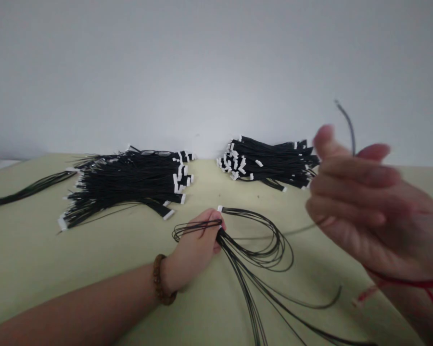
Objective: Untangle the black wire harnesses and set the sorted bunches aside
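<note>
My left hand (pixel 198 242) is closed around a wire harness (pixel 252 269) near the table's middle. A small white connector (pixel 220 209) shows just above its fingertips. Thin black wires loop out to the right from it, and others hang down past the frame's lower edge. Raised at the right, my right hand (pixel 368 206) is curled around a single black wire (pixel 348 122), whose bare end points up beyond the fingers. Below this hand a blurred stretch of wire runs back toward the harness. The right hand is somewhat smeared by motion.
A large pile of black wire harnesses (pixel 126 178) with white connectors lies at the back left. A second pile (pixel 270 161) lies at the back right. Loose wires (pixel 32 190) trail off the left side. Behind the pale yellow table (pixel 94 269) rises a plain wall (pixel 202 72).
</note>
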`<move>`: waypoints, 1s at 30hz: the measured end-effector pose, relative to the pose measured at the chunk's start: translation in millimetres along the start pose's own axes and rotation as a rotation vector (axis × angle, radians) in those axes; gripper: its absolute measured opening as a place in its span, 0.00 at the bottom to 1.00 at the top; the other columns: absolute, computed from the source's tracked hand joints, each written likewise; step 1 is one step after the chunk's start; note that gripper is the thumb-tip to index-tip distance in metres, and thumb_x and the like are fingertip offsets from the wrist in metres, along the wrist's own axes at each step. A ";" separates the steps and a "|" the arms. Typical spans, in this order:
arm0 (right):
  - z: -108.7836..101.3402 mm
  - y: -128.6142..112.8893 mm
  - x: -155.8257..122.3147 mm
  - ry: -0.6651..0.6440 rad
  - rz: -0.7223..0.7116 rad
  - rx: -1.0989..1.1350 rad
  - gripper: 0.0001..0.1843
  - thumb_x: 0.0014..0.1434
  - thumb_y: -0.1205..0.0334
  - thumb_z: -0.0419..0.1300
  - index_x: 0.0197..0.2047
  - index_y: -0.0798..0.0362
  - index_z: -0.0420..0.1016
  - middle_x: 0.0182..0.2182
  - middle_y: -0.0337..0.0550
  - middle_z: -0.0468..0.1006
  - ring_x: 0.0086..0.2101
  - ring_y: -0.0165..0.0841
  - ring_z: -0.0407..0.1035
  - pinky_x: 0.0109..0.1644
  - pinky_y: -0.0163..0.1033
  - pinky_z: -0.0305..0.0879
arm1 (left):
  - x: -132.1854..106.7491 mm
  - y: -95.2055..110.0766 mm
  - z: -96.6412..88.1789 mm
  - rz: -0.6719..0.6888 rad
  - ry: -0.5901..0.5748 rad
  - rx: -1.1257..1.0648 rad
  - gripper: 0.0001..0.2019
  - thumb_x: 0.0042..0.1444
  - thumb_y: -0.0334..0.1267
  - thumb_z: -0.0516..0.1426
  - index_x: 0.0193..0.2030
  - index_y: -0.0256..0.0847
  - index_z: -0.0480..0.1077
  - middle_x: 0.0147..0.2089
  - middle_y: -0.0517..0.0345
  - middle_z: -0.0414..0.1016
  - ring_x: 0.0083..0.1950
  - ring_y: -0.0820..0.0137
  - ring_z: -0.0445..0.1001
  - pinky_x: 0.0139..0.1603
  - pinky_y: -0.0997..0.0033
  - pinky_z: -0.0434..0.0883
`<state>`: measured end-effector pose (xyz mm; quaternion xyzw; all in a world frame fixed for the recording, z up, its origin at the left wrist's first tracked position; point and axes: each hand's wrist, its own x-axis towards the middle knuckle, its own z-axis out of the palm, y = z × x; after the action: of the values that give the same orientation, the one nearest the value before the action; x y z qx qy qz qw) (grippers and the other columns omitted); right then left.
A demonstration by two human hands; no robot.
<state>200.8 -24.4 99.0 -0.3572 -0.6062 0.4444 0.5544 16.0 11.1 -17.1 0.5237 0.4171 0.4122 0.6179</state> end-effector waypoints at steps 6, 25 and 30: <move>29.7 28.9 -21.3 -0.247 0.061 -0.690 0.04 0.57 0.66 0.49 0.31 0.54 0.62 0.21 0.36 0.73 0.22 0.26 0.68 0.23 0.29 0.59 | -4.6 8.6 4.2 -0.045 -0.032 -0.122 0.10 0.54 0.44 0.50 0.28 0.40 0.58 0.20 0.67 0.53 0.17 0.81 0.50 0.15 0.83 0.51; 30.4 57.4 -25.2 -0.012 -0.577 -1.367 0.06 0.57 0.66 0.49 0.28 0.56 0.61 0.17 0.35 0.62 0.17 0.25 0.57 0.22 0.34 0.47 | -8.8 9.2 1.6 -0.067 -0.142 -0.239 0.08 0.54 0.41 0.50 0.27 0.41 0.59 0.15 0.69 0.47 0.15 0.81 0.45 0.14 0.82 0.46; 28.5 58.5 -27.5 -0.092 -0.668 -1.383 0.06 0.56 0.70 0.50 0.28 0.55 0.60 0.19 0.35 0.61 0.20 0.26 0.55 0.25 0.35 0.47 | -10.2 11.7 1.9 -0.074 -0.112 -0.201 0.06 0.51 0.40 0.50 0.27 0.41 0.58 0.16 0.69 0.46 0.16 0.81 0.44 0.15 0.81 0.46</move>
<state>172.7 -33.5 34.8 -0.4019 -0.8443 -0.2124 0.2839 13.8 2.2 -4.4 0.4656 0.3575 0.3989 0.7045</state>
